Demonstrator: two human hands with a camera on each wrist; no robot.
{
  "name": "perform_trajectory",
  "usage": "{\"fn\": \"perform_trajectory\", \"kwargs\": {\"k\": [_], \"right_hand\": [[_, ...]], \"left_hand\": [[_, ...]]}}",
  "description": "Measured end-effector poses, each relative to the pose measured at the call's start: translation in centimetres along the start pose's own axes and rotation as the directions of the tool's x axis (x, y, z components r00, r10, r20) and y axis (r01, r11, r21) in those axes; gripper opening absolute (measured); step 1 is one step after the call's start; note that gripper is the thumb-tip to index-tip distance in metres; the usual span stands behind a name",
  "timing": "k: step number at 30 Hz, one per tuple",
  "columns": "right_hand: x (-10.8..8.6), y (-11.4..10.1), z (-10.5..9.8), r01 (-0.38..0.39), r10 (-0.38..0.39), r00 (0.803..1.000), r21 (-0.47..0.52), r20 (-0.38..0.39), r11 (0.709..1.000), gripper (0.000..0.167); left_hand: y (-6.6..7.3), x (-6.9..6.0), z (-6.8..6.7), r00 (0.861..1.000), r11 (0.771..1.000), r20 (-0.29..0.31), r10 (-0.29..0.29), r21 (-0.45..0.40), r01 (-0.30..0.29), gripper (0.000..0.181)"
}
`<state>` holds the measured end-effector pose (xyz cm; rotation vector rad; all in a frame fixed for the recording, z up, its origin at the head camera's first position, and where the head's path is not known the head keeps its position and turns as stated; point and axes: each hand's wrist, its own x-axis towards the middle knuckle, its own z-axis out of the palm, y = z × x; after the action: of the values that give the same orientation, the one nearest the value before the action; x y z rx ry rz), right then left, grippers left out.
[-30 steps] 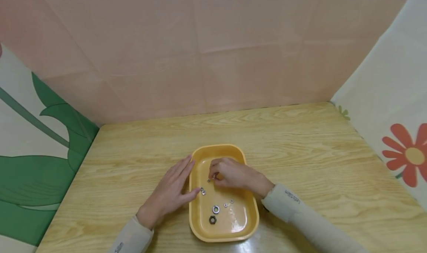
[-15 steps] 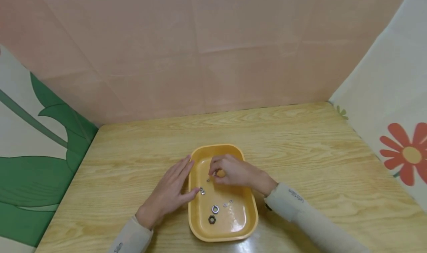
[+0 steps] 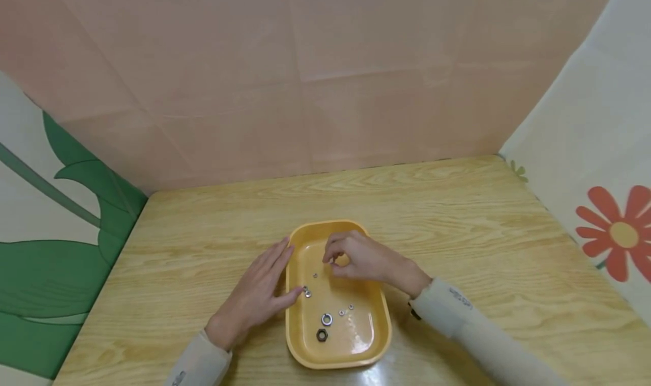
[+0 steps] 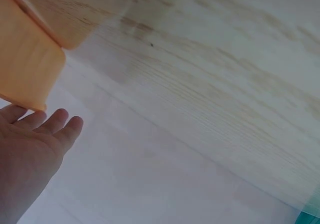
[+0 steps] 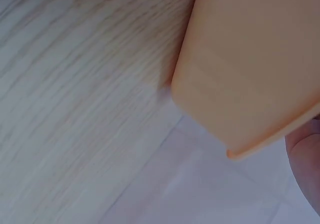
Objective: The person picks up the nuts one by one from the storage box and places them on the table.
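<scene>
A yellow rectangular tray (image 3: 291, 332) holds several small metal parts. My left hand (image 3: 260, 291) rests with straight fingers along the tray's left rim, the thumb reaching over it towards a pair of small nuts (image 3: 307, 293). In the left wrist view those fingers touch the tray's rim (image 4: 37, 107). Over the far part of the tray, my right hand (image 3: 363, 257) pinches a tiny metal nut, mostly hidden by thumb and forefinger. Just left of that hand lies another tiny nut (image 3: 315, 275). A silver ring (image 3: 326, 319) and a dark hex nut (image 3: 322, 335) lie nearer me.
Two more tiny nuts (image 3: 346, 309) lie right of the silver ring. Under the tray is a wood-grain table (image 3: 458, 222). A pink sheet (image 3: 305, 92) closes off the back, and printed sheets with a red flower (image 3: 623, 234) and green leaves stand at the sides.
My right hand has lifted slightly and drawn a little to the right with the tiny nut between its fingertips. The left hand keeps its place on the rim.
</scene>
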<state>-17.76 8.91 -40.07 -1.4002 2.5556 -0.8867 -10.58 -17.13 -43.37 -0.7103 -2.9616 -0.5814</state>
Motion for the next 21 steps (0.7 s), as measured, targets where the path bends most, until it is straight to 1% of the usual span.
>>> {"fn": "perform_trajectory", "kwargs": {"k": [4,7,16,21], "right_hand": [[-0.3,-0.1,-0.5,-0.008,0.008,1.000,-0.019,-0.016,1.000,0.015],[-0.6,-0.1,-0.8,-0.001,0.000,0.999,-0.035,-0.040,0.999,0.014],[-1.6,0.0,-1.6,0.018,-0.021,0.995,-0.031,-0.101,0.999,0.015],[-2.3,0.0,-2.2,-0.005,-0.002,0.992,-0.048,-0.128,0.999,0.015]], "left_hand": [[0.0,0.0,0.0,1.000,1.000,0.003,-0.002,0.000,0.002,0.084],[0.0,0.0,0.0,1.000,1.000,0.006,-0.002,0.001,0.002,0.084],[0.0,0.0,0.0,1.000,1.000,0.008,0.010,0.011,-0.010,0.084],[0.1,0.0,-0.1,1.000,1.000,0.004,0.014,0.015,-0.014,0.084]]}}
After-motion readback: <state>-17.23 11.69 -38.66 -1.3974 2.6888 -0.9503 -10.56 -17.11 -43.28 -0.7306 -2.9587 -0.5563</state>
